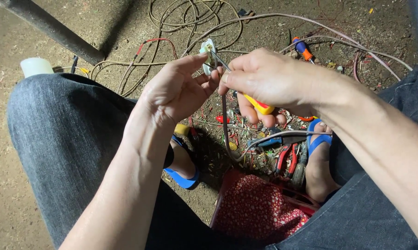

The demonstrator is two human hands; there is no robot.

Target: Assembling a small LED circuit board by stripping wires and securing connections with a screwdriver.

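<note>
While our left hand (pixel 174 90) pinches the small white fitting (pixel 207 54) at upper centre, our right hand (pixel 264 81) has its fingers closed around a yellow-handled screwdriver (pixel 261 106) against it. We judge the tip may slip toward the left fingers (pixel 204 79), or the grey cable (pixel 225 125) may pull loose.

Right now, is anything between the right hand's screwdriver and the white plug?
Nothing visible: the right hand already has the yellow-handled screwdriver tip at the white plug, which the left hand pinches.
</note>
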